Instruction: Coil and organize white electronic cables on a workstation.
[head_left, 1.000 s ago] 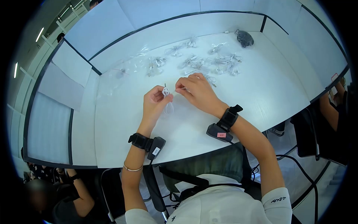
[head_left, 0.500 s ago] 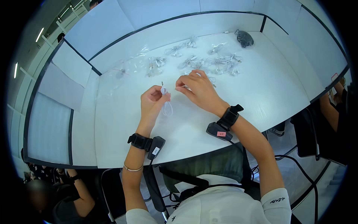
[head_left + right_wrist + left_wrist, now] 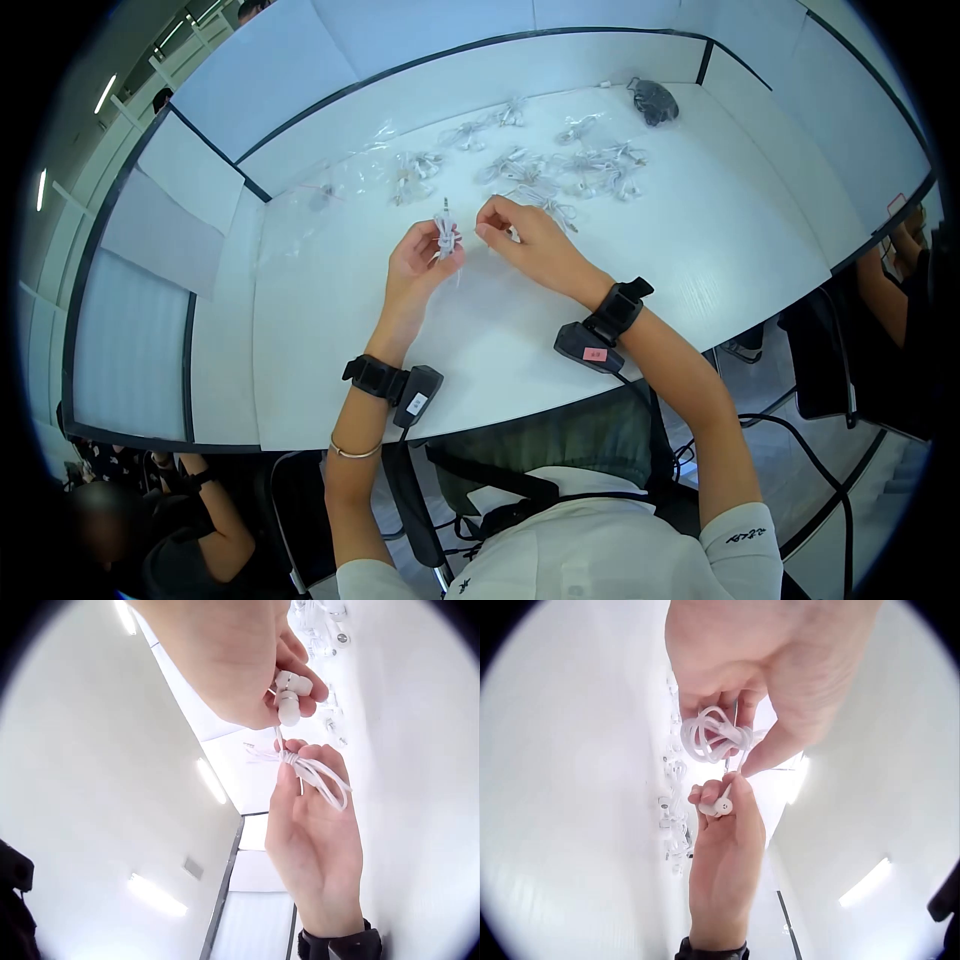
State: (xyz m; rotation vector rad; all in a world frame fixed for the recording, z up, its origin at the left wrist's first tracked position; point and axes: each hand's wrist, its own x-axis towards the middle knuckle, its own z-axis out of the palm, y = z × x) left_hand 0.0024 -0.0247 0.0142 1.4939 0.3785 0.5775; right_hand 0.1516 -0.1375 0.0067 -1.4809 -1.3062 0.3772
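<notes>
My left hand (image 3: 412, 268) holds a coiled white earphone cable (image 3: 712, 736) between thumb and fingers, its middle wrapped into a bundle. The metal plug (image 3: 446, 206) points away from me, above the fingertips. Close by on the right, my right hand (image 3: 540, 245) pinches the earphones' bud end, and two white earbuds (image 3: 289, 703) show at its fingers in the right wrist view. A short stretch of cable (image 3: 279, 738) runs from those fingers to the wrapped bundle. Both hands are above the white table (image 3: 340, 370).
Several bundled white earphones (image 3: 600, 168) lie beyond my hands, some by clear plastic bags (image 3: 345, 185). A dark pouch (image 3: 655, 102) sits at the back right. Low white panels (image 3: 480, 75) edge the table. Other people sit at both sides.
The left hand dipped slightly left, then came back right, and the cable loop hanging below it now sits up in the fingers. The right hand's fingers have curled and shifted a little.
</notes>
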